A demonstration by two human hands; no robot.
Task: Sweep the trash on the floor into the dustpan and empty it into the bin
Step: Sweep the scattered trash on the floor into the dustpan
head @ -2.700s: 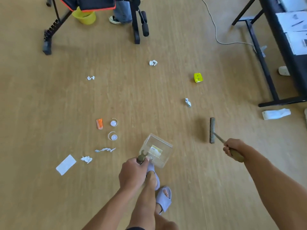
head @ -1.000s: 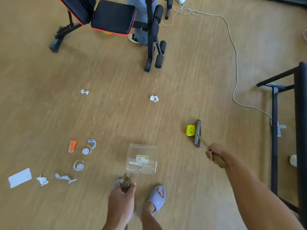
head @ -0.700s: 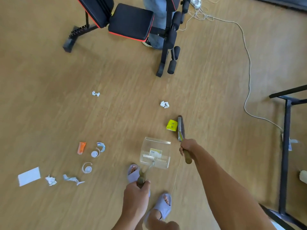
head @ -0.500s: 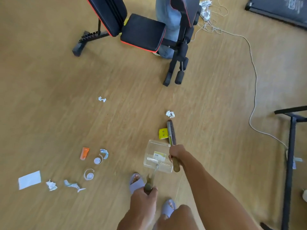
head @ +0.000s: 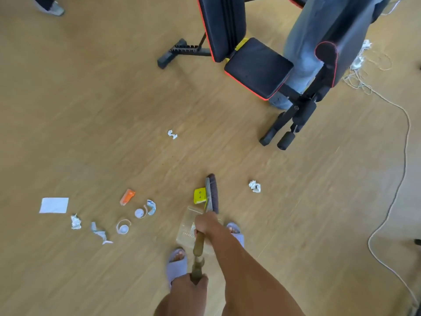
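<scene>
Person, lower centre of frame: two bare forearms, no sleeves visible. Left hand (head: pixel 190 290) and right hand (head: pixel 206 224) bare, ungloved. Feet in pale lavender open-toe slide sandals (head: pixel 176 266), toes showing.

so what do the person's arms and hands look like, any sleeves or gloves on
Both are bare. The right hand and its forearm show no sleeve, glove, watch or ring up to the frame edge. The left hand is likewise ungloved, with a bare wrist and no jewellery visible. The only clothing in sight is a pair of pale lilac slide sandals on the feet.
</scene>
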